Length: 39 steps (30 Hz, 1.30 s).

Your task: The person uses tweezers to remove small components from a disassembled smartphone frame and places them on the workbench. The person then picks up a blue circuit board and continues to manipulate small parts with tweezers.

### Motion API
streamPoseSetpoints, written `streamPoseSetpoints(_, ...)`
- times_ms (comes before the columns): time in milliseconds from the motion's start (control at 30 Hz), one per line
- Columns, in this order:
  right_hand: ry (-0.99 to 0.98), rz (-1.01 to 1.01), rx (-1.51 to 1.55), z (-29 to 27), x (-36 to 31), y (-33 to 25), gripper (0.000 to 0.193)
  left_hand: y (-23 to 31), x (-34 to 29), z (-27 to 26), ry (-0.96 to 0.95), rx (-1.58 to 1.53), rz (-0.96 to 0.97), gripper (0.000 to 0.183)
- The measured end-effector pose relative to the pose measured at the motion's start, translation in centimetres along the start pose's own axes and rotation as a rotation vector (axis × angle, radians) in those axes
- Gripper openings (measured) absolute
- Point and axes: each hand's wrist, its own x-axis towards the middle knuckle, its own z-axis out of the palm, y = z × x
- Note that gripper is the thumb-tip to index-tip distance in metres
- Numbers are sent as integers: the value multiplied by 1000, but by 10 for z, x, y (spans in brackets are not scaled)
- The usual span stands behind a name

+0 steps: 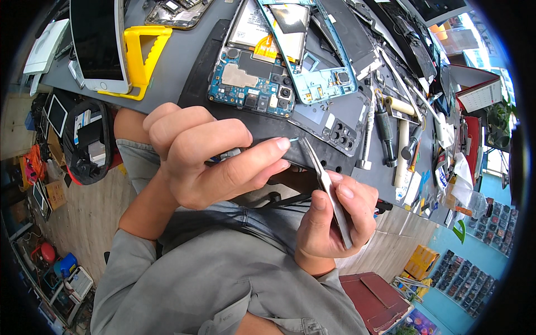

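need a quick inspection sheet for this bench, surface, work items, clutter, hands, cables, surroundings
Surface: grey table with a dark mat
Work items: tweezers; tiny bluish piece, too small to identify; opened phone, circuit board exposed; light-blue frame lying partly over it
Clutter: screwdriver among crowded tools at right; tablet in a yellow stand at left
Hands: left pinches the tiny piece; right grips the tweezers
Cables: orange ribbon inside the phone; others unclear
Surroundings: wood-look floor; blue wall with hanging packets

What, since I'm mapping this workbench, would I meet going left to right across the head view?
White-framed tablet, yellow stand, blue phone circuit board, tweezers, dark-handled tool, desk calendar.
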Motion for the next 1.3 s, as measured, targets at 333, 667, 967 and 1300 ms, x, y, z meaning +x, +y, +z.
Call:
streamPoseSetpoints(333,-5,11,25,-1,5,-3,46,1,0,1,4,7,3,22)
streamPoseSetpoints(667,-53,43,7,-5,15,-10,46,1,0,0,-3,3,1,23)
streamPoseSetpoints(967,-58,51,12,-2,24,-12,49,0,-1,0,-7,-2,2,24)
streamPoseSetpoints(1300,-47,56,46,-3,26,-12,48,0,0,0,8,5,1,24)
